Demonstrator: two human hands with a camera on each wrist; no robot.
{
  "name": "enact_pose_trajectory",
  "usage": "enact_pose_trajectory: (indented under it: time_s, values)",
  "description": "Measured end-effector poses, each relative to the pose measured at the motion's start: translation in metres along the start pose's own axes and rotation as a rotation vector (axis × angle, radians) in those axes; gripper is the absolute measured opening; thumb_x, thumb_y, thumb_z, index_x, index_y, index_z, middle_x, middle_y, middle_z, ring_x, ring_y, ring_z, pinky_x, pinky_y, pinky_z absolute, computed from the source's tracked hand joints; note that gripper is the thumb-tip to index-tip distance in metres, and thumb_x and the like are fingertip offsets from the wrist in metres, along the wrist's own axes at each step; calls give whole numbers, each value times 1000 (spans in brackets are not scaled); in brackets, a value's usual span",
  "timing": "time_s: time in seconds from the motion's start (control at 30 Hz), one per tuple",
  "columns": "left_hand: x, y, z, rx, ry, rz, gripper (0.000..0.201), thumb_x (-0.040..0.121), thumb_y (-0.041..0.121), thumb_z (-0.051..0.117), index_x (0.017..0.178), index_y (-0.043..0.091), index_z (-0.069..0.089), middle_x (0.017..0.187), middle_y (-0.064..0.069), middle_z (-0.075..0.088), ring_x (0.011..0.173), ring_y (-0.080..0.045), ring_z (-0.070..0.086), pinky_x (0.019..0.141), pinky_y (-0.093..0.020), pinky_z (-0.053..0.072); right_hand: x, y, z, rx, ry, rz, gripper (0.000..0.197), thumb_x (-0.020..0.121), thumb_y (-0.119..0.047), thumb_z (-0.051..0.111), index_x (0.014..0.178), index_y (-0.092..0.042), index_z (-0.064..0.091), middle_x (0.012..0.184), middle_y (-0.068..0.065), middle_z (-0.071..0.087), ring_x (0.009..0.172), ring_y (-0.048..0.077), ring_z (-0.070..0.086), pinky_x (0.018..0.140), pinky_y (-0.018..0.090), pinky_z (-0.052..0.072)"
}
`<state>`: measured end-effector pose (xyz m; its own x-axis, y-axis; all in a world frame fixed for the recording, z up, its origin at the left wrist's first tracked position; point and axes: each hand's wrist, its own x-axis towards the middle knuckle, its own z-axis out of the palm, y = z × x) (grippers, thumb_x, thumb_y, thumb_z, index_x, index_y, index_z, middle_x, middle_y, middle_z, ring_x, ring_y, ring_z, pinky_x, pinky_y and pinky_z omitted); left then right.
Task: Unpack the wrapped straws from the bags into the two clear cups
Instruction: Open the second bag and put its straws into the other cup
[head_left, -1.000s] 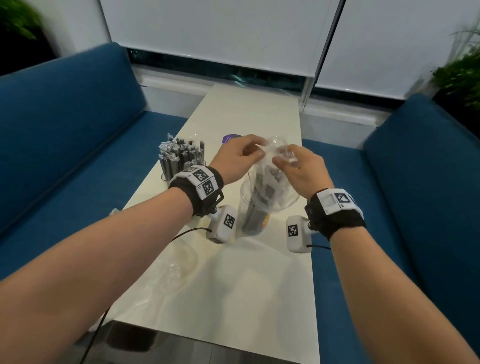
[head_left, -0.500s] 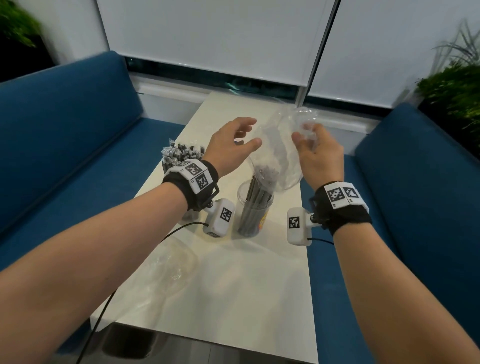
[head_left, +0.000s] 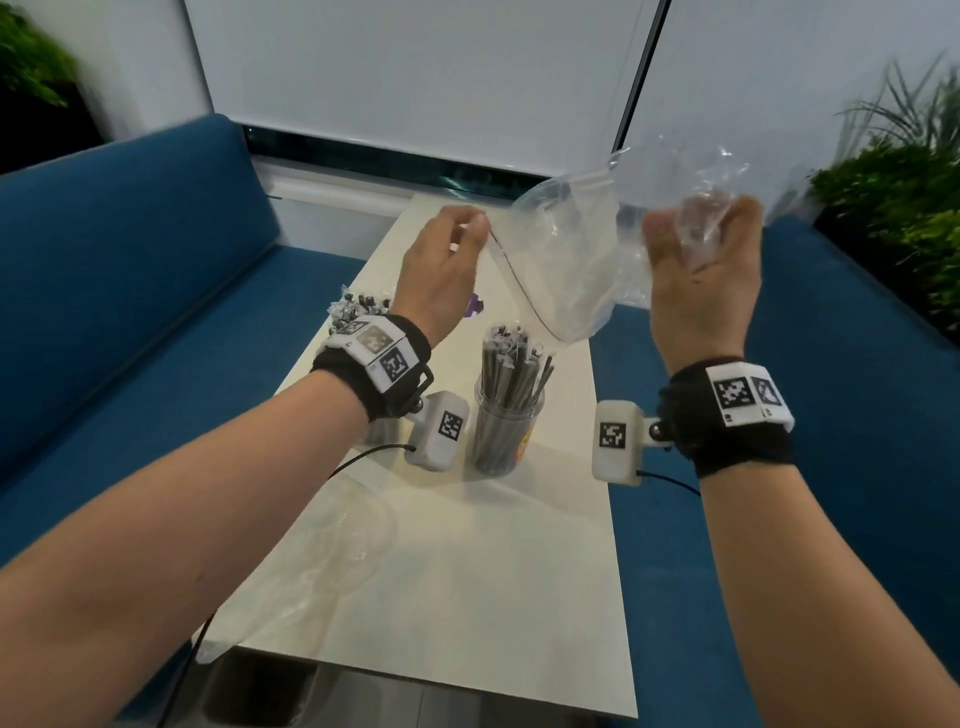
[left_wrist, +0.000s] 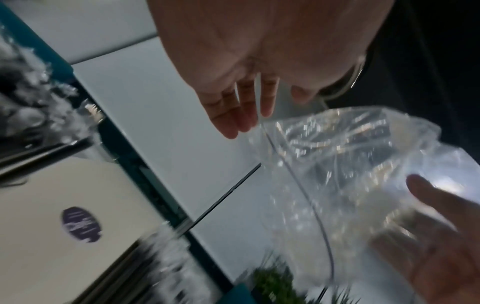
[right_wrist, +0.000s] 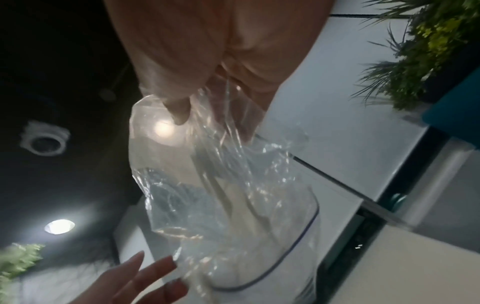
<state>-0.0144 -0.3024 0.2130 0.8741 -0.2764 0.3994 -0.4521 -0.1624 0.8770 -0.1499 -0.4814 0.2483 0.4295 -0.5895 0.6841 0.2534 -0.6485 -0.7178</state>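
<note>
My right hand (head_left: 696, 291) grips the bunched end of a clear, empty zip bag (head_left: 566, 260) in the air above the table's far half. The bag's mouth hangs down to the left. My left hand (head_left: 441, 270) is raised beside that mouth, and in the left wrist view its fingers (left_wrist: 233, 115) are straight and just touch the bag (left_wrist: 350, 164) at its rim. Below stands a clear cup (head_left: 501, 431) full of wrapped straws (head_left: 511, 358). A second bunch of wrapped straws (head_left: 358, 306) shows behind my left wrist, its cup hidden.
Another empty clear bag (head_left: 337, 545) lies on the white table (head_left: 493, 597) near its left front edge. A purple sticker (head_left: 475, 306) is on the tabletop past the cups. Blue benches (head_left: 130, 312) flank the table and plants (head_left: 893, 208) stand at the right.
My right hand has lifted the bag up and to the right, off the straws that now stand in the cup. My left hand let go, then rose to the bag's mouth.
</note>
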Motion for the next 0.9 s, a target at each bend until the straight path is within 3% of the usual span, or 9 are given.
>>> enact_pose_trajectory:
  time_s: [0.1, 0.17, 0.23, 0.33, 0.5, 0.57, 0.67, 0.8, 0.9]
  values:
    - [-20, 20, -24, -232, -3, -95, 47, 104, 56, 35, 124, 22, 61, 86, -4, 64, 59, -17, 59, 51, -32, 53, -32, -15, -16, 95, 79, -156, 30, 94, -21, 75, 101, -15, 46, 96, -15, 57, 87, -13, 57, 83, 15, 50]
    - [-39, 29, -39, -351, -209, -251, 58, 99, 69, 34, 130, 28, 60, 88, -9, 67, 54, -19, 59, 44, -26, 46, -66, -19, -21, 123, -50, -325, 34, 88, -11, 78, 96, -24, 48, 103, -19, 62, 96, -10, 62, 88, 17, 50]
    - [-60, 29, -53, -297, -398, -284, 53, 95, 65, 52, 125, 23, 63, 98, -12, 71, 62, -22, 66, 48, -29, 51, -105, -6, -22, 147, -374, -368, 36, 80, -6, 84, 92, -24, 55, 113, -11, 68, 117, 8, 67, 99, 31, 53]
    - [-90, 13, -74, -152, -429, -191, 28, 91, 20, 77, 105, 1, 62, 95, -11, 72, 76, -29, 77, 55, -26, 59, -169, 38, -32, -107, -816, -311, 30, 78, -19, 89, 95, -26, 64, 128, -6, 63, 142, 25, 48, 115, 58, 40]
    - [-143, -61, -87, -53, -568, -389, 19, 91, 4, 74, 100, 16, 63, 108, -5, 75, 87, -29, 78, 74, -44, 65, -232, 84, -71, -357, -1155, -108, 21, 84, -42, 69, 105, -41, 65, 133, -24, 55, 144, -1, 33, 113, 41, 41]
    - [-151, -93, -74, 133, -610, -365, 23, 92, 11, 72, 101, 31, 64, 107, 4, 73, 82, -23, 73, 78, -40, 62, -245, 84, -68, -371, -1232, 14, 26, 90, -53, 57, 111, -41, 65, 129, -27, 55, 133, -5, 40, 112, 34, 38]
    - [-150, -122, -42, 389, -662, -343, 24, 97, 16, 64, 118, 27, 61, 114, 7, 66, 91, -18, 69, 74, -23, 52, -259, 91, -42, -432, -1201, 162, 43, 97, -68, 39, 123, -42, 60, 133, -23, 51, 125, 3, 47, 109, 37, 39]
    - [-146, -146, -7, 630, -709, -291, 56, 96, 18, 64, 148, 22, 42, 143, -8, 54, 125, -27, 58, 104, -37, 48, -276, 110, -9, -738, -1381, 226, 57, 98, -66, 43, 148, -39, 45, 155, -10, 41, 139, 19, 40, 113, 43, 37]
    - [-145, -142, -5, 764, -672, -213, 70, 94, 29, 67, 154, 24, 31, 146, -5, 44, 132, -30, 49, 102, -45, 50, -272, 112, -10, -749, -1317, 265, 56, 98, -65, 43, 148, -39, 47, 154, -9, 42, 140, 18, 38, 114, 42, 35]
